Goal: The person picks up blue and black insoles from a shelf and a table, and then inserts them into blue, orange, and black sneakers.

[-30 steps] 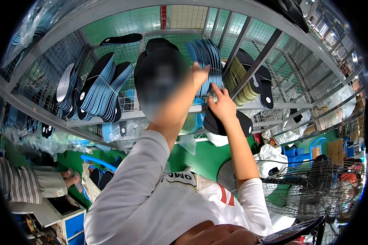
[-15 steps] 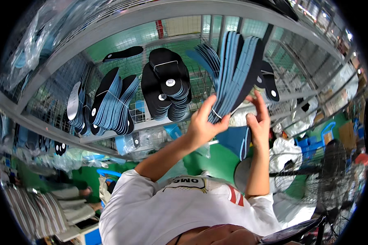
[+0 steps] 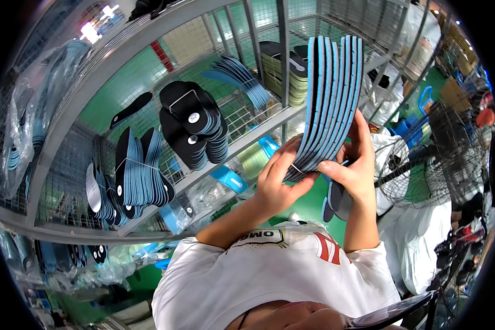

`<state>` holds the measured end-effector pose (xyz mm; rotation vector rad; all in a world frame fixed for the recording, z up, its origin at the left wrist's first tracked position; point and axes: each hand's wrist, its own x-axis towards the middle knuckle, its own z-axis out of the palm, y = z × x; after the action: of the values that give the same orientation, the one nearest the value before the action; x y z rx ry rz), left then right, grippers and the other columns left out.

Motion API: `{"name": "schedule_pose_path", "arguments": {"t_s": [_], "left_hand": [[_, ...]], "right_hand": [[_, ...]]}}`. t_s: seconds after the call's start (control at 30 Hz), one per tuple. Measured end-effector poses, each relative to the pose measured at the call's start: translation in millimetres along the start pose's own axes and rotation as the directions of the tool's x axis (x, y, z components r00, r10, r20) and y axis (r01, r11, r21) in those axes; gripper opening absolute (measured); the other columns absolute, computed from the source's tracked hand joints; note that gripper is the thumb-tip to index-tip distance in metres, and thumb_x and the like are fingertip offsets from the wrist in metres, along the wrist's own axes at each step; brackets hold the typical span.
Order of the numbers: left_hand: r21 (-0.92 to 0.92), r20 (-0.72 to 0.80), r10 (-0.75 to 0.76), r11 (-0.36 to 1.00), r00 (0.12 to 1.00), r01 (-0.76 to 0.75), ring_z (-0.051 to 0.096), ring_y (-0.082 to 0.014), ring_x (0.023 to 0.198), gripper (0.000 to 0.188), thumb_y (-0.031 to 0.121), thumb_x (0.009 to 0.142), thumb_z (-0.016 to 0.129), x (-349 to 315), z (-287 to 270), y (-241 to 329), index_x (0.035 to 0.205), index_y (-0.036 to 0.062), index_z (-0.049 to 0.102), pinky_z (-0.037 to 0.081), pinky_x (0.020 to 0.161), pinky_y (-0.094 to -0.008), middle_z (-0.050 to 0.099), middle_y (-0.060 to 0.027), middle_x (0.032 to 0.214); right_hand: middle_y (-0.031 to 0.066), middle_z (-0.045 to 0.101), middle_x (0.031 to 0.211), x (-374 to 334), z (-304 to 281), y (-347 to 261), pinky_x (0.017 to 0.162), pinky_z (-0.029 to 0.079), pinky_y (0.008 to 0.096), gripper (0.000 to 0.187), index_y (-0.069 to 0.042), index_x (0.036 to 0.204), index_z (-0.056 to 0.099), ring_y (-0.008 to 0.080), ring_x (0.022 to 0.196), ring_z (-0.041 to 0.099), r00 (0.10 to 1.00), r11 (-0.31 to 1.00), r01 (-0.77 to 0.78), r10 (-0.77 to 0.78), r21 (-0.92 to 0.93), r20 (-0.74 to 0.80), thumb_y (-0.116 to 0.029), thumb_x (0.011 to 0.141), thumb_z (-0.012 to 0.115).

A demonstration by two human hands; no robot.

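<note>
A tied bundle of blue-and-black shoe insoles (image 3: 333, 99) stands upright in front of my chest, its layered edges toward me. My left hand (image 3: 283, 175) grips its lower left end, thumb across the bottom, where a thin band runs round the stack. On the other side my right hand (image 3: 357, 162) is closed round the bundle's lower right, thumb at the front edge and fingers behind. Dark insoles (image 3: 335, 199) hang beneath my right hand; what they are fastened to is hidden.
To the left is a metal wire shelf (image 3: 247, 142) carrying banded insole stacks (image 3: 192, 124) and fanned blue insoles (image 3: 239, 77). Yellowish-green insoles (image 3: 283, 74) sit behind a shelf post (image 3: 284, 49). A wire-caged fan (image 3: 418, 170) stands at the right, near white sacks (image 3: 423, 242).
My view has turned right, so the shelf sits further left. The bundle has been turned edge-on and drawn off the shelf front; my right hand has closed on it.
</note>
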<state>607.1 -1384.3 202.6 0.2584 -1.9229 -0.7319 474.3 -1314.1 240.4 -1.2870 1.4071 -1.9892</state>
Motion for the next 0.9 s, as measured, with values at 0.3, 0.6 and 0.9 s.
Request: {"name": "schedule_pose_path", "arguments": {"t_s": [0.3,0.6,0.9], "left_hand": [[-0.07,-0.284,0.033,0.996,0.958,-0.055,0.056,-0.0179,0.077,0.053,0.005,0.06,0.069,-8.9,-2.4,-19.4,0.103,-0.0096,0.042,0.046,0.066,-0.0268,0.054,-0.0172,0.092],[-0.124,-0.634,-0.274,0.959,0.723,0.255,0.046,-0.007,0.064,0.036,0.005,0.069,0.064,61.2,-121.3,-34.4,0.094,-0.0067,0.041,0.041,0.053,-0.0165,0.045,-0.0079,0.082],[0.266,-0.613,-0.216,0.849,0.76,0.456,0.053,-0.0169,0.064,0.041,0.021,0.067,0.066,79.4,-131.6,-68.1,0.088,-0.0082,0.048,0.042,0.054,-0.0263,0.053,-0.0129,0.079]], "right_hand": [[0.0103,0.049,0.107,2.4,-5.1,17.6,0.066,0.036,0.0201,0.065,0.0,0.118,0.037,0.0103,0.082,0.048,0.988,0.985,-0.152,0.148,0.081,0.046,-0.018,0.063,0.066],[0.0239,0.042,0.112,119.9,96.9,107.2,0.079,0.041,0.0382,0.089,0.006,0.118,0.028,0.0323,0.1,0.047,0.957,0.565,0.053,0.206,-0.824,0.203,-0.051,0.059,0.062],[0.0146,0.053,0.105,177.1,134.6,167.5,0.077,0.043,0.0343,0.058,-0.001,0.104,0.052,0.0261,0.095,0.053,0.781,0.406,-0.089,0.596,-0.909,0.189,-0.038,0.061,0.06]]}}
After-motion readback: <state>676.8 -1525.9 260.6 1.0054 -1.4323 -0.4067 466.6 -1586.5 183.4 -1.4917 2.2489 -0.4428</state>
